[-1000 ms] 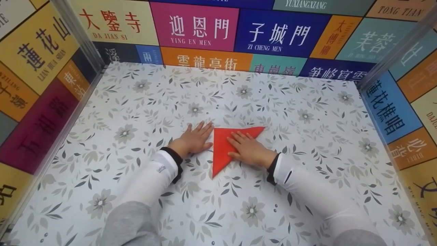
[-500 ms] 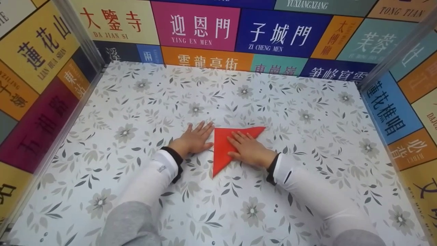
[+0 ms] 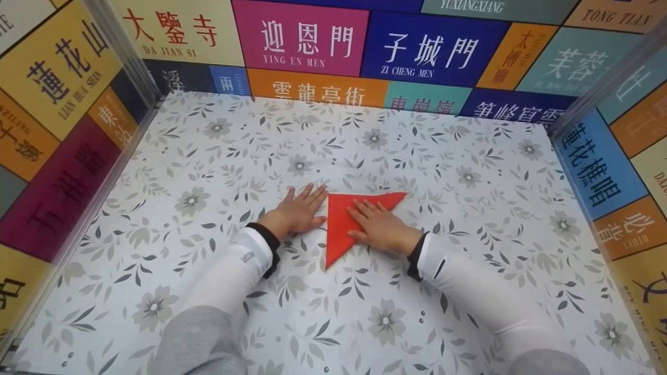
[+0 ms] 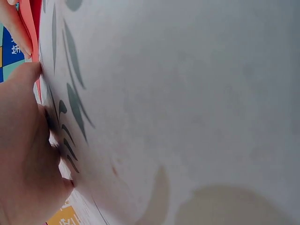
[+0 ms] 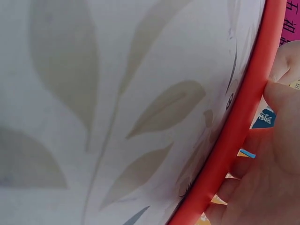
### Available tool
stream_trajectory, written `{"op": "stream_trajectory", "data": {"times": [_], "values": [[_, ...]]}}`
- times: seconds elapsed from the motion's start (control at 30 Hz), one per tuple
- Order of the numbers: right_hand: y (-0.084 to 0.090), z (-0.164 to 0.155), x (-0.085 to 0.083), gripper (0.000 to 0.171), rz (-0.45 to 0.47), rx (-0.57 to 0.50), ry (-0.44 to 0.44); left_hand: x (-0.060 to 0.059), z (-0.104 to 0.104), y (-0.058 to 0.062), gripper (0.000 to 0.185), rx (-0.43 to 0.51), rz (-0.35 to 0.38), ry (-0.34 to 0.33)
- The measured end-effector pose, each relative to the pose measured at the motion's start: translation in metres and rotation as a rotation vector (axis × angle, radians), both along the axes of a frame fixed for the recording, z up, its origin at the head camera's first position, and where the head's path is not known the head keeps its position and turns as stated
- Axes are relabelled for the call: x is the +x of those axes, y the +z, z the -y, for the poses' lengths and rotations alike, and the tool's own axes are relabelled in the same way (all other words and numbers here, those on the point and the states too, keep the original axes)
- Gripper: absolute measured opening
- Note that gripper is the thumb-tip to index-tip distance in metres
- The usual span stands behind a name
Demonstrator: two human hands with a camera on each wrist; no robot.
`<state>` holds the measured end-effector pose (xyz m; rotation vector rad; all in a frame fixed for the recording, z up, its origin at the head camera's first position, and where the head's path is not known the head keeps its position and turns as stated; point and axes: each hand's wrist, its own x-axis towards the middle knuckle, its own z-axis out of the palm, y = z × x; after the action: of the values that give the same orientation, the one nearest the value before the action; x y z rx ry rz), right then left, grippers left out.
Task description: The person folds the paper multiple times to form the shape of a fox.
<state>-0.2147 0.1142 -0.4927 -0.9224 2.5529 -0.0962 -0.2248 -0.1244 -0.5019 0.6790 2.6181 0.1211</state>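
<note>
A red sheet of paper folded into a triangle [image 3: 340, 224] lies on the flowered tabletop, one point toward the person and another toward the back right. My right hand [image 3: 381, 225] rests flat across its slanted side, fingers straight and pointing up and to the left. Just left of the paper's upright edge, my left hand [image 3: 299, 212] lies palm down on the table with fingers spread, thumb tip right at that edge. In the right wrist view the fingers [image 5: 281, 112] press on the folded edge of the red paper [image 5: 253, 101]. The left wrist view shows the left thumb [image 4: 29, 70] beside the paper.
The table [image 3: 234, 151] is covered in white paper printed with grey leaves and flowers. Colourful panels [image 3: 299, 36] with printed characters stand along the back and both sides. Clear corner strips [image 3: 127, 52] join them.
Both hands and the red paper keep their places on the table. Only a very slight shift of the whole head view shows.
</note>
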Motion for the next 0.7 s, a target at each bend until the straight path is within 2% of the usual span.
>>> {"op": "stream_trajectory", "data": {"times": [0.13, 0.4, 0.57, 0.7], "values": [[0.000, 0.000, -0.001, 0.072, -0.004, 0.000, -0.005, -0.001, -0.001, 0.000, 0.071, -0.009, -0.016, -0.003], [-0.004, -0.001, -0.001, 0.072, -0.015, -0.005, -0.004, -0.002, -0.002, 0.000, 0.072, -0.005, -0.002, 0.004], [-0.005, 0.000, 0.001, 0.073, -0.019, 0.014, -0.008, -0.002, -0.003, -0.001, 0.070, 0.063, 0.008, 0.054], [-0.005, 0.000, 0.002, 0.072, -0.023, 0.019, -0.003, 0.005, -0.012, 0.000, 0.079, 0.135, -0.021, 0.087]]}}
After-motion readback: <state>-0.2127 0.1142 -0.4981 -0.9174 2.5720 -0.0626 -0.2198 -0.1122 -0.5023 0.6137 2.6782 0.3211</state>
